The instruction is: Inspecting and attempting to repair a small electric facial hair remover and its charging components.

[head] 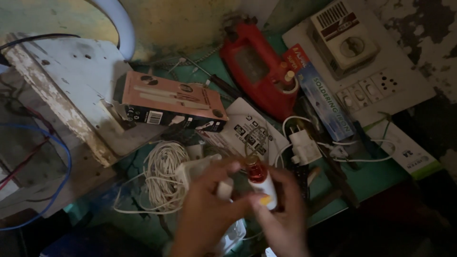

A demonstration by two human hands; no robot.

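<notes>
- Right hand [285,219] grips a small red-and-white bottle [261,181], upright and capped.
- Left hand [209,209] curls around a white plastic piece [223,188], pinching near the bottle's cap.
- Beyond: coiled white wire [164,173], a pink box [173,102] and a red tool [259,69] on the green desk [376,178].

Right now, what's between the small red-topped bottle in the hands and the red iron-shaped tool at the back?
In the head view, between the small bottle and the red tool lies a white printed packet; a white plug adapter with cable sits just right of that line.
</notes>
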